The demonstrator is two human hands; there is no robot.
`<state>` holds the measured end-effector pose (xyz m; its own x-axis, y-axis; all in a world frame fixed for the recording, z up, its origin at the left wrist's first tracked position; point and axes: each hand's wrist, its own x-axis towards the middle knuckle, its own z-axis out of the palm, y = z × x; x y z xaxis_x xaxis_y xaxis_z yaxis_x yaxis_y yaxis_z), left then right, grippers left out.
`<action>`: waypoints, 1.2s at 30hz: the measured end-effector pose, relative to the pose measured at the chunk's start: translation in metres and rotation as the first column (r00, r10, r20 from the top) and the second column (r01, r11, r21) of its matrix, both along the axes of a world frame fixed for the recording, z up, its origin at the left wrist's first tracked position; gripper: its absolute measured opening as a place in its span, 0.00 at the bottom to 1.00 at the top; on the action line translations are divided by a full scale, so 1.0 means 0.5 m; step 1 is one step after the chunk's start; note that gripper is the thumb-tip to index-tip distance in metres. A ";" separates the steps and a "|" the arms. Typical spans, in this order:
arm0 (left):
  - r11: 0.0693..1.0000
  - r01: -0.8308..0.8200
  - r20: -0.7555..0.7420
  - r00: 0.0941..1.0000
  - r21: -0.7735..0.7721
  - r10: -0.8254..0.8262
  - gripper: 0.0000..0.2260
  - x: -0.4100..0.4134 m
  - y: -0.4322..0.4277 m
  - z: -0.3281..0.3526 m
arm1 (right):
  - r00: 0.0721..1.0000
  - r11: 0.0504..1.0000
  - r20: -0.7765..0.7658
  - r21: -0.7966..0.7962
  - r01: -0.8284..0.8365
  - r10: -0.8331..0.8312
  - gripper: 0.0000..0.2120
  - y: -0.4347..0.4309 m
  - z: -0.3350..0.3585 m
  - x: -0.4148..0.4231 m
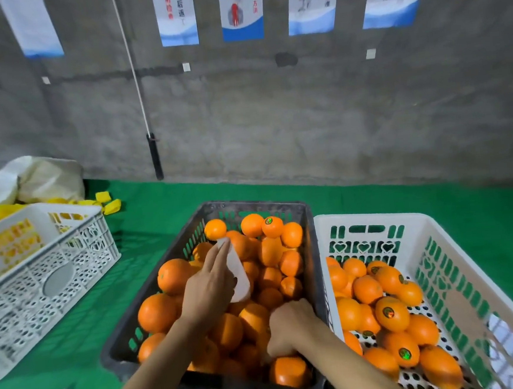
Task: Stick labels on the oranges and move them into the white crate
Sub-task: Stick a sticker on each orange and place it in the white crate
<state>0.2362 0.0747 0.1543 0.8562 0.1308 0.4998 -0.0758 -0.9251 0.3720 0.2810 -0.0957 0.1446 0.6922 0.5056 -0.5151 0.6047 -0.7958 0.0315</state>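
Observation:
A dark crate (312,251) in the middle holds several oranges (175,276). To its right stands the white crate (436,235) with several labelled oranges (392,314). My left hand (209,287) hovers over the dark crate and holds a white label strip (238,272) between thumb and fingers. My right hand (285,327) is curled down onto an orange (289,371) at the crate's near right; its fingertips are hidden.
A second white crate (55,262) with yellow contents stands at the left on the green table (372,197). Yellow packets (108,201) and white bags (33,178) lie behind it. A grey wall with posters rises at the back. White scraps lie at the bottom left.

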 end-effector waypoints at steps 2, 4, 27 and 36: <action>0.999 -0.012 0.028 1.000 -0.032 0.013 0.27 0.005 0.000 -0.003 | 0.995 0.994 0.097 0.105 0.027 -0.037 0.22 -0.007 0.003 -0.009; 0.992 -0.053 0.064 0.996 -0.111 0.060 0.25 0.009 0.002 -0.008 | 0.972 0.966 0.211 0.254 0.048 -0.104 0.19 -0.010 0.006 -0.014; 0.966 0.191 0.082 0.980 -0.177 -0.179 0.28 0.102 0.014 -0.021 | 0.237 -0.214 -0.344 0.871 0.443 -0.908 0.37 -0.222 -0.064 0.142; 0.985 0.079 0.030 0.997 -0.150 -0.075 0.29 0.115 0.052 -0.038 | 0.341 -0.053 -0.301 0.813 0.580 -0.890 0.22 -0.185 -0.088 0.193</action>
<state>0.2937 0.1008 0.1354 0.8546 0.1404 0.5000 -0.1555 -0.8494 0.5044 0.3775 -0.1884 0.1008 0.9105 -0.4100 -0.0546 -0.2787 -0.5107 -0.8133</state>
